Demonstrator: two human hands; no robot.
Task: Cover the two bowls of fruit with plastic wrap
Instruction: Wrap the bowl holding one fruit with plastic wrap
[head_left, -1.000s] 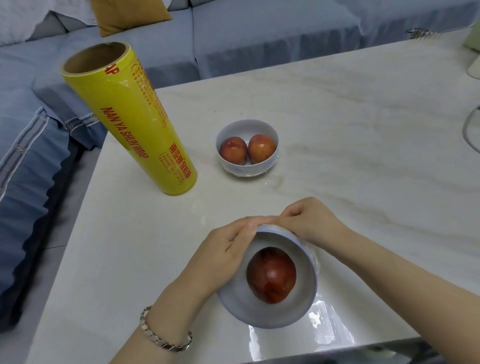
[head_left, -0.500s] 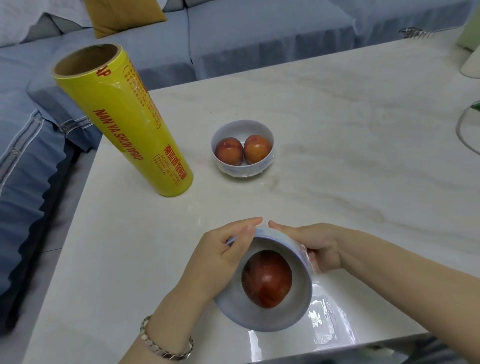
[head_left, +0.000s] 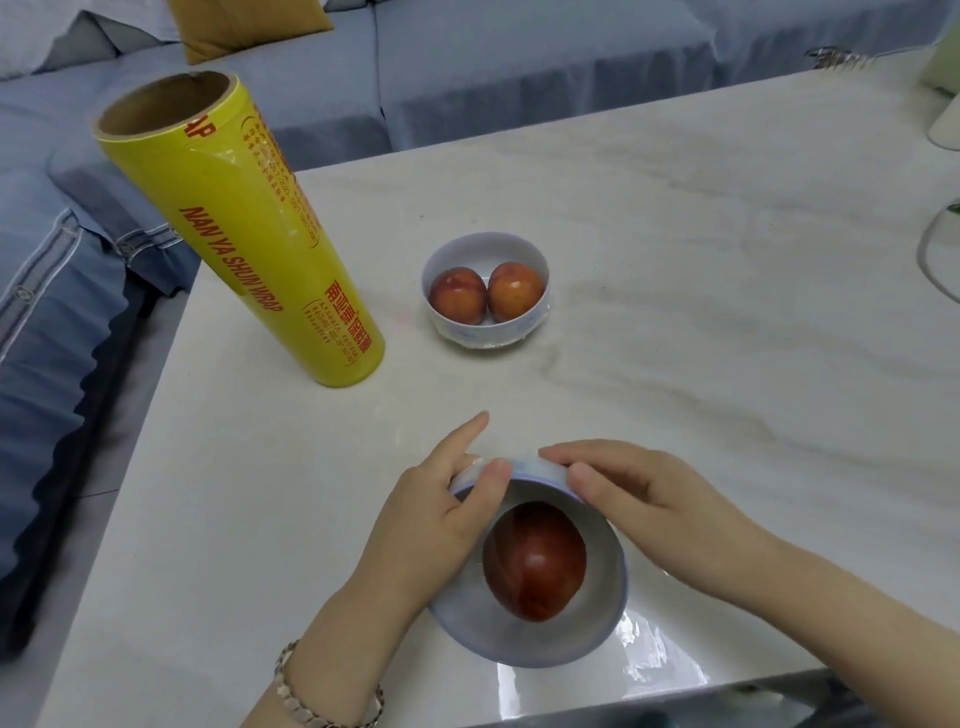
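- Holds the tilted near bowl (head_left: 524, 661) at its far rim with the left hand (head_left: 431, 514), thumb pressing.
- Grips the same rim with the right hand (head_left: 660, 499), over plastic wrap (head_left: 641, 652).

table (head_left: 675, 312) | wrap roll (head_left: 244, 234), upright | bowl (head_left: 488, 335) with two fruits (head_left: 458, 296)

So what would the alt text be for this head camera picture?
A left hand and right hand grip the far rim of a white bowl holding one dark red fruit, with clear plastic wrap clinging to it, on a pale marble table. Behind stand a yellow roll of plastic wrap and a second white bowl of two red-orange fruits.
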